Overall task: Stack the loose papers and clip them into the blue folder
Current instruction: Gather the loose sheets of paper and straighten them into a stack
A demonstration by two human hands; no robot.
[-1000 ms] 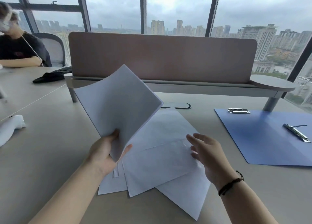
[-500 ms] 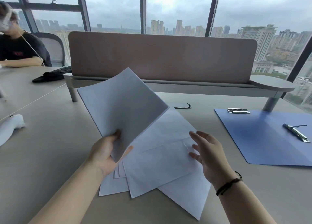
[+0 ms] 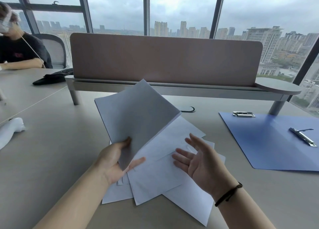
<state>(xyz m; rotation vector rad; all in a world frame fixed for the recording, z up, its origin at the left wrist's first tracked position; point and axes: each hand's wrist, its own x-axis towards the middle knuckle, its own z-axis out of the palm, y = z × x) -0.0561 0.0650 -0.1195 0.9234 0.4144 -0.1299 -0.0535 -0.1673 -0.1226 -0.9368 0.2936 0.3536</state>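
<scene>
The held sheets (image 3: 138, 118) are pinched only at their near corner, so they could sag or slide apart before they are squared up, and the papers (image 3: 160, 173) fanned on the counter (image 3: 51, 151) could skid if swept carelessly. The left hand (image 3: 117, 159) grips that tilted bundle, thumb on top and fingers beneath. The right hand (image 3: 198, 161) hovers over the fanned pile, palm turned up, fingers spread and holding nothing. The blue folder (image 3: 269, 142) lies open at far right, well apart, its clip (image 3: 303, 136) unused.
</scene>
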